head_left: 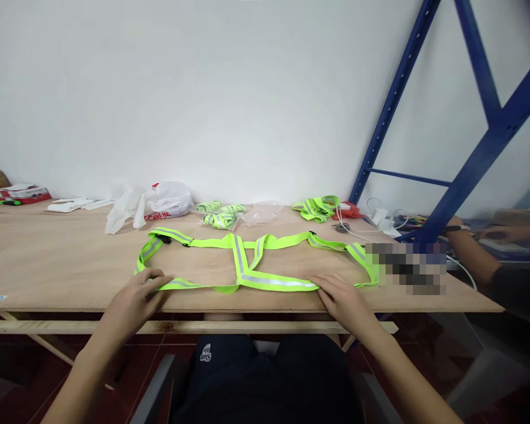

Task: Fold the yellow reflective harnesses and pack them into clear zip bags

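Note:
A neon yellow-green reflective vest [278, 281] made of straps with silver stripes lies spread out on the wooden table in front of me. Black buckles show on its far strap at left and right. My left hand [141, 294] grips the near strap toward the left end, fingers over it and thumb below. Farther right, my right hand [342, 297] has its fingers over the same near edge, with the strap end passing under them. Between my hands, the straps meet in a joint near the middle. A pixelated patch covers the area beside the vest's right end.
Along the wall stand a white plastic bag [170, 199], bagged reflective straps [221, 217], a loose strap bundle [317, 208] and white cables [382, 219]. A blue metal frame [459, 171] rises at right, with another person's arm [472, 250] behind it. A red-white box [20, 193] sits far left.

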{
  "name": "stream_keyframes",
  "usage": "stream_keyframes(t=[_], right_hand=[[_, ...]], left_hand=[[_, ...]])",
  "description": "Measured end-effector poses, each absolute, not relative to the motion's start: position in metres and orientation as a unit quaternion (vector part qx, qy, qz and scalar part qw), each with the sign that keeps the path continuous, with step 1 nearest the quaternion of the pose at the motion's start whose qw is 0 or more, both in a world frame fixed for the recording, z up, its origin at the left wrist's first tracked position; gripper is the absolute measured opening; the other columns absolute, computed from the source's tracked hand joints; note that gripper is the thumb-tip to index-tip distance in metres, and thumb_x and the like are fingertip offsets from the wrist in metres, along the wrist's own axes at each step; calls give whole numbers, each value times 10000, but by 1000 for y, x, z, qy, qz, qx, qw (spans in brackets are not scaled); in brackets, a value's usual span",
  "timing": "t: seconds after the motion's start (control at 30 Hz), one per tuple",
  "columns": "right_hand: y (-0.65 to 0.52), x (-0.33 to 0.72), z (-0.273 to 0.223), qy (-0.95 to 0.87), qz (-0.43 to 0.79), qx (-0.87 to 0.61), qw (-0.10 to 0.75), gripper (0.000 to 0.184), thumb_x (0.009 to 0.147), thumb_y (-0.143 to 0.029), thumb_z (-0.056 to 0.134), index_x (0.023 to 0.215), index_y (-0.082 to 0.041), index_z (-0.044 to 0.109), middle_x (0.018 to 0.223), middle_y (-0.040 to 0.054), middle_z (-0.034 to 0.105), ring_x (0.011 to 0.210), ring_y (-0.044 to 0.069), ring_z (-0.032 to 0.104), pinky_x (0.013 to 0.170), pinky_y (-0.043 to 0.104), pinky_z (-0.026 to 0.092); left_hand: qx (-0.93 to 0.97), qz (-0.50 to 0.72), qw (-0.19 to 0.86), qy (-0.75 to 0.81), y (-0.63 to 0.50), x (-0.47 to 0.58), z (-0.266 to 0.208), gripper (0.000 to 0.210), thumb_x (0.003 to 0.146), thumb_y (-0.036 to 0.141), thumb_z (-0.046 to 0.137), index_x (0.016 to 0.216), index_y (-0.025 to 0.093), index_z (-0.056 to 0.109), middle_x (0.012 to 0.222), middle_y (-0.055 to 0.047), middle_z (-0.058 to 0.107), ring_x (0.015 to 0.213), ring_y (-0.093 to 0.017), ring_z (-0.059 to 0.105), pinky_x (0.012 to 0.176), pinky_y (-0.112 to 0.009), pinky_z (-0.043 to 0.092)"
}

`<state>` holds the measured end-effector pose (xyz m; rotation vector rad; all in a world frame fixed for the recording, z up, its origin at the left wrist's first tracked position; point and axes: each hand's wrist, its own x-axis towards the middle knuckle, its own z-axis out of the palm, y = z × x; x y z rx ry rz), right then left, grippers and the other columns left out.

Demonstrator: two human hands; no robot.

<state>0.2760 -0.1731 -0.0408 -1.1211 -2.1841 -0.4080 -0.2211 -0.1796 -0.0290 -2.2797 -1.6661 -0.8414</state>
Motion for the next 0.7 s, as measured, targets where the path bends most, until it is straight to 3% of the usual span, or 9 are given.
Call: stream_keyframes(t=[0.13, 0.23, 0.33, 0.4, 0.5, 0.6, 0.7], right_hand=[[-154, 286, 15, -806, -205, -442, 336, 314, 909, -144, 457, 1087, -201, 709, 1116, 111, 749, 1042, 281, 701, 915, 443, 559], [-135, 291, 88, -769, -190, -515, 329, 267, 860, -141, 550, 1077, -209, 692, 1103, 98, 743, 1015, 285, 694, 895, 421, 541], [-123, 287, 163, -712, -153, -558, 397, 217, 848, -109, 584, 1045, -163, 660, 981, 90, 733, 906, 211, 680, 862, 347, 515], [-120, 282, 201, -703, -80, -514, 485, 204, 898, -97, 502, 1066, -109, 615, 924, 81, 703, 865, 149, 661, 826, 310, 500], [-122, 280, 240, -677, 93, -451, 573, 193, 873, -50, 444, 986, -115, 586, 707, -23, 577, 624, 81, 598, 660, 285, 492], [-128, 286, 260, -669, 146, -426, 592, 140, 803, -43, 514, 783, -159, 590, 589, -48, 485, 479, 67, 488, 478, 247, 364], [-133, 300, 269, -688, 123, -444, 560, 142, 771, -39, 555, 715, -152, 620, 548, -28, 478, 463, 65, 428, 462, 263, 267]], left_hand=[[-714, -322, 198, -590, -168, -219, 32, 305, 881, 338, 447, 1054, 251, 683, 1078, -49, 668, 902, -216, 651, 763, -308, 533], [-681, -395, 228, -573, -151, -211, 100, 296, 855, 281, 479, 1053, 174, 672, 1048, -37, 667, 963, -189, 632, 887, -317, 527], [-644, -512, 159, -545, -133, -197, 158, 300, 817, 263, 519, 995, 75, 669, 891, -7, 651, 882, -141, 622, 858, -324, 538], [-644, -581, 44, -495, -124, -189, 185, 318, 823, 254, 517, 1001, 14, 624, 780, 26, 556, 779, -98, 626, 786, -319, 530], [-628, -650, -41, -426, -116, -187, 214, 268, 773, 275, 610, 917, 48, 615, 676, 38, 474, 583, -34, 548, 650, -274, 494], [-646, -648, -13, -404, -120, -199, 236, 305, 695, 306, 726, 870, 68, 653, 653, 14, 483, 565, -65, 543, 623, -317, 500], [-706, -543, 18, -455, -132, -215, 255, 455, 690, 383, 768, 1000, 57, 699, 756, -18, 541, 706, -132, 631, 747, -416, 511]])
